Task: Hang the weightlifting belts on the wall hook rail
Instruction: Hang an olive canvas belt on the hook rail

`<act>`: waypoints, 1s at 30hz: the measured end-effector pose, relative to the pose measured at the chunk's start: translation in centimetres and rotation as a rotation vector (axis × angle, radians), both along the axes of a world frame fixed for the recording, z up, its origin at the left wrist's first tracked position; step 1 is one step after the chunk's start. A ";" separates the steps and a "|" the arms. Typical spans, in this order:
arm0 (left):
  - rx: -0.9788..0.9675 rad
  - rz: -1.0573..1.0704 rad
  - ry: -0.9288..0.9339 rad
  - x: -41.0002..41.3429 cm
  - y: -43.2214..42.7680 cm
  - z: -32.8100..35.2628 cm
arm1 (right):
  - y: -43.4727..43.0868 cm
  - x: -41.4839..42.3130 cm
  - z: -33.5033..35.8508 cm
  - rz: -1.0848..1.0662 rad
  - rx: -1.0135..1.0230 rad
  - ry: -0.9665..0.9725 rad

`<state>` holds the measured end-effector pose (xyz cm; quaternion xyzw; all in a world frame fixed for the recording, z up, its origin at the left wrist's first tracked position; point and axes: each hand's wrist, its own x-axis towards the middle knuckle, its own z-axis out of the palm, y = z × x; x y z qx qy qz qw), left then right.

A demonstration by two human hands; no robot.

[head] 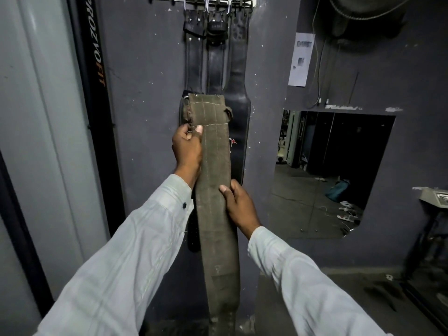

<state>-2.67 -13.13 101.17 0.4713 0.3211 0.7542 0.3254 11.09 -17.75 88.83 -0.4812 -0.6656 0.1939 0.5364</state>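
I hold a worn olive-green fabric weightlifting belt [215, 180] upright in front of the dark wall. My left hand [188, 147] grips its upper left edge just below the buckle end. My right hand [238, 204] clasps its right edge lower down. The belt's tail hangs down past my forearms. High on the wall, at the frame's top, is the metal hook rail [218, 1]. Three black leather belts [215, 66] hang from it side by side, directly behind the green belt's top.
A grey door frame with a black lettered strip [95, 49] stands to the left. A paper notice [301, 59] is stuck on the wall at right, above a mirror [327, 173]. A fan [363, 10] sits at top right, a small stand [434, 197] at far right.
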 end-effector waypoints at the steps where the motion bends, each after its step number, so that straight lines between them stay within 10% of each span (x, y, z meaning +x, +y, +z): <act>1: 0.000 -0.005 0.011 0.1 0.1 0.0 | -0.1 0.1 -0.2 0.033 -0.022 0.039; 17: -0.003 -0.080 0.037 -0.7 0.8 1.9 | -0.9 2.0 -4.3 0.471 -0.440 0.071; 30: -0.014 -0.368 0.076 0.9 -1.4 -0.5 | 2.0 -0.7 13.5 0.310 -0.057 0.766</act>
